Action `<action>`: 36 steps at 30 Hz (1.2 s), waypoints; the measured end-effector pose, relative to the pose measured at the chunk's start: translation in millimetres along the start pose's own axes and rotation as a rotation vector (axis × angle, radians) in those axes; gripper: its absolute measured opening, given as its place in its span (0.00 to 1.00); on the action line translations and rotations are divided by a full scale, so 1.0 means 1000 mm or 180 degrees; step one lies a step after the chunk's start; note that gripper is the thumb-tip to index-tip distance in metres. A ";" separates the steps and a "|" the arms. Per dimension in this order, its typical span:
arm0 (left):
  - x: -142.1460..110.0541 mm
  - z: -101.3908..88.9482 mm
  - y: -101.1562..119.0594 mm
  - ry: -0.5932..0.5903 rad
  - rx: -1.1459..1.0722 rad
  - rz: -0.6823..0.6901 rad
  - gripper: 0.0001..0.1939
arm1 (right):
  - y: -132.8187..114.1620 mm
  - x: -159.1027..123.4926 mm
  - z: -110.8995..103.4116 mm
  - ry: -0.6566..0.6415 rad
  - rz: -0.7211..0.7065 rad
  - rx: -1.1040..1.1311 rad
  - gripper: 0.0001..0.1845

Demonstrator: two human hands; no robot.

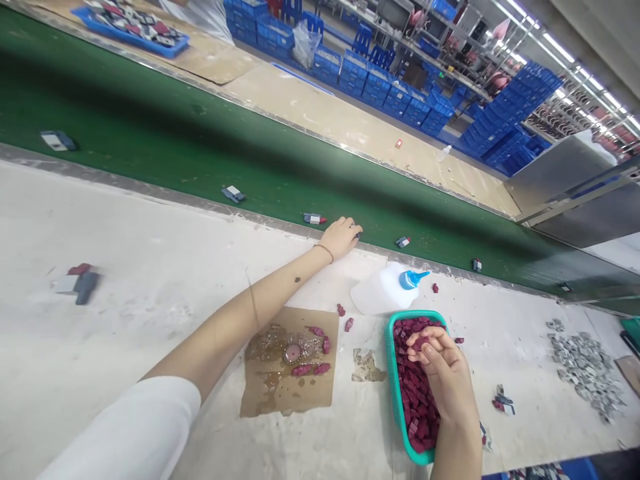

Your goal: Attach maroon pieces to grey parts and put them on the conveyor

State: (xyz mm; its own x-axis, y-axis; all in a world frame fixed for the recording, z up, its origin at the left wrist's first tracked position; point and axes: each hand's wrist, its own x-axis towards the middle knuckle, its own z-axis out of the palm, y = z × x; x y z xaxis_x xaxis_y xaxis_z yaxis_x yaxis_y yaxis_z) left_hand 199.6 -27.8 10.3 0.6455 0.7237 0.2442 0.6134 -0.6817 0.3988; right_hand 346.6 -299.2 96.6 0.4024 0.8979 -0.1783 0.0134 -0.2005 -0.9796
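My left hand [341, 235] reaches across the white table to the near edge of the green conveyor belt [165, 133]. Its fingers are curled over a small dark part there that I cannot make out. My right hand [440, 360] rests in a teal basket [393, 373] full of small dark red pieces, with its fingers pinched on one red piece [420, 343]. Between the hands lies a white glue bottle [384, 290] with a blue nozzle, on its side. A brown cardboard square [290, 363] smeared with glue holds several red pieces.
Small grey, white and red assembled parts [233, 194] ride the belt at intervals. Another such part [77, 281] lies on the table at left. A heap of grey metal pieces [585, 363] sits at right. Blue crates [380, 83] are stacked beyond the belt.
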 end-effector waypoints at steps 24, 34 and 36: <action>-0.049 -0.024 -0.009 -0.0028 -0.1846 0.0127 0.05 | 0.030 -0.016 0.104 -0.0527 -0.0211 -0.0536 0.14; -0.170 -0.059 -0.010 0.0022 -0.3899 -0.1254 0.16 | 0.043 -0.007 0.135 -0.1753 -0.1686 -0.2380 0.18; -0.191 -0.068 -0.005 0.0005 -0.4284 -0.1626 0.18 | 0.045 -0.003 0.137 -0.1784 -0.2049 -0.2736 0.21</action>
State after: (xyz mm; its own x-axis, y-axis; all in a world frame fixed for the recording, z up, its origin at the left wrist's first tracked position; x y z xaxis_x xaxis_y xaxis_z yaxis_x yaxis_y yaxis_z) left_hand 42.3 -155.7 21.8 0.4893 0.8540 -0.1770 -0.1153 0.2645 0.9575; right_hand 220.3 -257.4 40.5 -0.3510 0.9315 0.0950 0.7546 0.3415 -0.5603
